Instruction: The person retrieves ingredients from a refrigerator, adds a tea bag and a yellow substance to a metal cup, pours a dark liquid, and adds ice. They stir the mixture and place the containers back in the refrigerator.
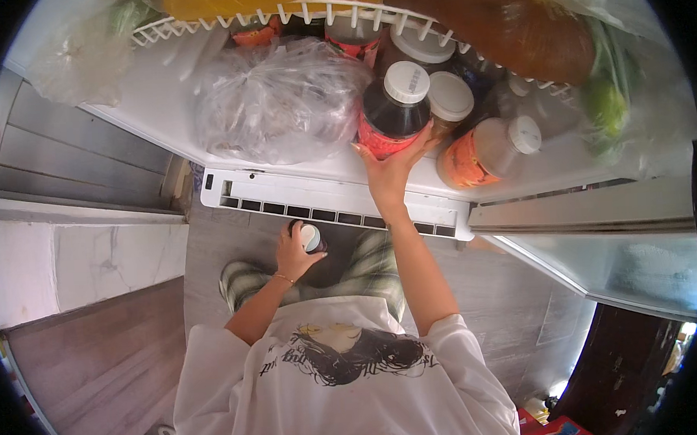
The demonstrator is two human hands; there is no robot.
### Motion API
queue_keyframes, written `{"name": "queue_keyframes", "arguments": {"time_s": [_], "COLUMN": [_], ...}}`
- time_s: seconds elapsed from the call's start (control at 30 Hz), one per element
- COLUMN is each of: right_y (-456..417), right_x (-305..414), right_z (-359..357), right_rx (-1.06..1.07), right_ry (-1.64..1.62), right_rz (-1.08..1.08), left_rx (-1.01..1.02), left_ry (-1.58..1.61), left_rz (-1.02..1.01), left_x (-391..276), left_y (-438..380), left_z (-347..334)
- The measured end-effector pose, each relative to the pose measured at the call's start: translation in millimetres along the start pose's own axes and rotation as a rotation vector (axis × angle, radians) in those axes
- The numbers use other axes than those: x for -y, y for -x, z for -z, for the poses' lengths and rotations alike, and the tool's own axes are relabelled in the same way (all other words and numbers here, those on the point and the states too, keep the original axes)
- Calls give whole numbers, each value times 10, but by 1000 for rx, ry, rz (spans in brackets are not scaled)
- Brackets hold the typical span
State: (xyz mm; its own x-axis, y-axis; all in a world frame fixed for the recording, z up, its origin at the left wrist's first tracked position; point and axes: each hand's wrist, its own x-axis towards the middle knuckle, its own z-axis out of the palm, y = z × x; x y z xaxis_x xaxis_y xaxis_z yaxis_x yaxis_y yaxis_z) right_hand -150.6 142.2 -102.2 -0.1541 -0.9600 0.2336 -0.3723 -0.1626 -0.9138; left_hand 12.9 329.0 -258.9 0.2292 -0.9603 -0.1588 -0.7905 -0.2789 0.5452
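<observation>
My left hand [294,254] is closed around a small dark jar with a pale lid [310,238], held low in front of my knees. Reaching into the refrigerator, my right hand [394,169] grips a dark bottle with a white cap and red label [395,116]. Behind that bottle stands a jar with a whitish lid [450,96]. To its right is a white-capped bottle with an orange label [480,153], leaning outward in the view. A bulky clear plastic bag [280,103] lies to its left; its contents are unclear.
A white wire shelf [314,9] with bagged food crosses above the bottles. The refrigerator's white vented base grille [324,208] runs below its lower edge. The open refrigerator door [617,262] stands at right. Red packages [551,428] lie at lower right. A marbled white ledge [120,262] is at left.
</observation>
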Motion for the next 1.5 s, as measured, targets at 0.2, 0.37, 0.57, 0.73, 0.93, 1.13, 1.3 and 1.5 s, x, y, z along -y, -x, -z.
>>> {"name": "queue_keyframes", "arguments": {"time_s": [0.2, 0.37, 0.57, 0.73, 0.93, 1.13, 1.3, 1.5], "right_y": [114, 992, 1054, -164, -1376, -1692, -1462, -1243], "right_x": [-44, -136, -148, 79, 461, 480, 1072, 1151], "right_z": [131, 290, 300, 533, 622, 787, 1128, 987], "right_rx": [-21, 40, 16, -171, 369, 494, 232, -316], "right_ry": [10, -7, 17, 270, 1084, 1095, 826, 237], "right_rz": [100, 232, 197, 410, 62, -20, 192, 420], "left_rx": [-247, -262, -224, -219, -195, -211, -209, -164], "left_ry": [113, 174, 86, 184, 112, 203, 291, 282], "left_rz": [-156, -111, -226, -341, -456, -494, -491, -592], "left_x": [171, 374, 187, -231, -787, -1144, -1278, -1413], "left_y": [-31, 165, 272, 374, 533, 600, 573, 493], "left_z": [-207, 67, 445, 1198, 1922, 2267, 2294, 2184]}}
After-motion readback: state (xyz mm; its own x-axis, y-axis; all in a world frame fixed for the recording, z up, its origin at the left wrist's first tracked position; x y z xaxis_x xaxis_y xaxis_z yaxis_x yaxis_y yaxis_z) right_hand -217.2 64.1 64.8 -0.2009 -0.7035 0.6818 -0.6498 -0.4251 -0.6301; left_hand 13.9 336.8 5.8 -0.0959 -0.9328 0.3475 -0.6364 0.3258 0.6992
